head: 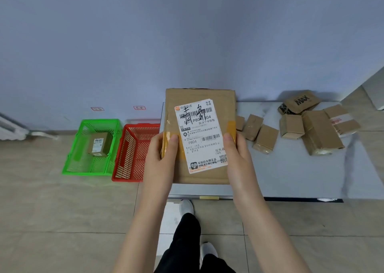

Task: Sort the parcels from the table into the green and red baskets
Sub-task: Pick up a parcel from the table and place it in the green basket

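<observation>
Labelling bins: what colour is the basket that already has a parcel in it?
Green; the basket shows best in the head view.

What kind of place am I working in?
Likely a makeshift parcel-sorting spot indoors: taped cardboard parcels on a low table, a green basket and a red basket on the tiled floor, labels on the wall above them.
</observation>
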